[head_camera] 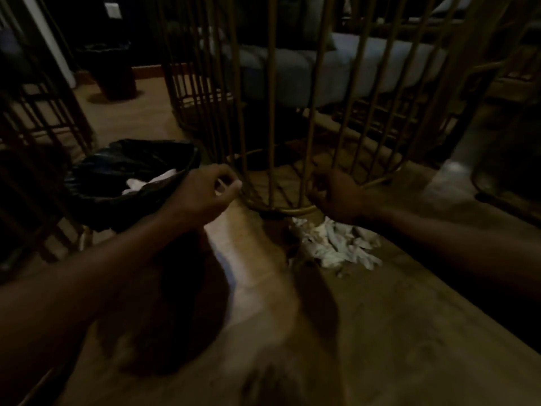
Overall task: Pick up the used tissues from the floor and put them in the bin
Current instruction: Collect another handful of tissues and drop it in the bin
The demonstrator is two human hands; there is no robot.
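A heap of crumpled white tissues [339, 244] lies on the wooden floor just in front of a gold wire table base. My right hand [336, 197] hovers right above the heap, fingers curled; whether it holds anything is too dark to tell. My left hand [205, 191] is closed on a small white tissue [227, 184], just right of the bin's rim. The bin [126, 183] stands at the left with a black bag liner and white tissues [146, 180] inside.
The gold wire table base [272, 136] rises straight ahead of both hands. Wire chair legs [44, 127] stand at the far left. A grey sofa [322, 65] sits behind. A second dark bin [114, 71] stands far back left.
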